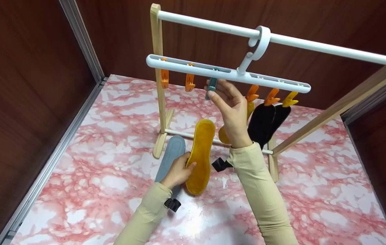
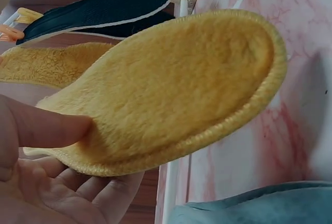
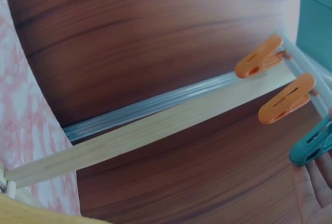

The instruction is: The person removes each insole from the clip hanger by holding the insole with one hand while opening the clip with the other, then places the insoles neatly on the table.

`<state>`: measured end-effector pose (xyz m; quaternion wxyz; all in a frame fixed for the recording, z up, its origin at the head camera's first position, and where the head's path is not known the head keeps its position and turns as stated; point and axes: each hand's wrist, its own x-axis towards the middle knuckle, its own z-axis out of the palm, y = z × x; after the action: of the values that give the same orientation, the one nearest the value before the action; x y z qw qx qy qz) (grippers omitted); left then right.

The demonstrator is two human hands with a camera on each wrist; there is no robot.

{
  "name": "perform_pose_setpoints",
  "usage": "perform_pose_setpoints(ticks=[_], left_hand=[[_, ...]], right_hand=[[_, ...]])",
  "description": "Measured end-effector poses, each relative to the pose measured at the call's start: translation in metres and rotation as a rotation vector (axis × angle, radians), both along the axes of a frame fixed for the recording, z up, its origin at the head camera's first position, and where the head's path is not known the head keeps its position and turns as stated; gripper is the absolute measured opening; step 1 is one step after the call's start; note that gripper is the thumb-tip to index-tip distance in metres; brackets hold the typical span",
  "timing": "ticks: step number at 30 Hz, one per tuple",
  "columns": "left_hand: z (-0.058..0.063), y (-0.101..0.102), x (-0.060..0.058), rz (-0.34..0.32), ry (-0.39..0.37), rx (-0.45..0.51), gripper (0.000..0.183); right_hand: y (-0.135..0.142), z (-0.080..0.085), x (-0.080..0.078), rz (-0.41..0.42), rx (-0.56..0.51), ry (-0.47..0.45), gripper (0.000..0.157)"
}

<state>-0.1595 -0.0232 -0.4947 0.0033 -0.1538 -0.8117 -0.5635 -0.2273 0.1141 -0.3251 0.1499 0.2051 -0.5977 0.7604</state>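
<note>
My left hand grips a fuzzy yellow insole by its side edge, thumb on the plush face and fingers behind, as the left wrist view shows. Raised to the white clip hanger, my right hand holds the green clothespin between thumb and fingers. In the right wrist view that green clothespin is only partly visible. A second yellow insole, partly hidden by my right hand and wrist, hangs beside a pair of black insoles.
Orange clips dangle at the hanger's left end; orange and yellow clips hold insoles on its right. The hanger hooks on the white rail of a wooden-legged rack. A blue-grey insole lies beyond my left hand, over the marbled surface.
</note>
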Motion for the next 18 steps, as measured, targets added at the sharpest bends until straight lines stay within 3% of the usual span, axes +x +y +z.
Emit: perform_pose_setpoints(ticks=[10, 18], left_hand=[[-0.008, 0.000, 0.005, -0.045, -0.009, -0.049, 0.019], [-0.013, 0.001, 0.005, -0.056, -0.088, -0.077, 0.025]], right_hand=[[-0.001, 0.001, 0.005, 0.026, 0.009, 0.008, 0.033], [0.001, 0.001, 0.005, 0.004, 0.047, 0.006, 0.034]])
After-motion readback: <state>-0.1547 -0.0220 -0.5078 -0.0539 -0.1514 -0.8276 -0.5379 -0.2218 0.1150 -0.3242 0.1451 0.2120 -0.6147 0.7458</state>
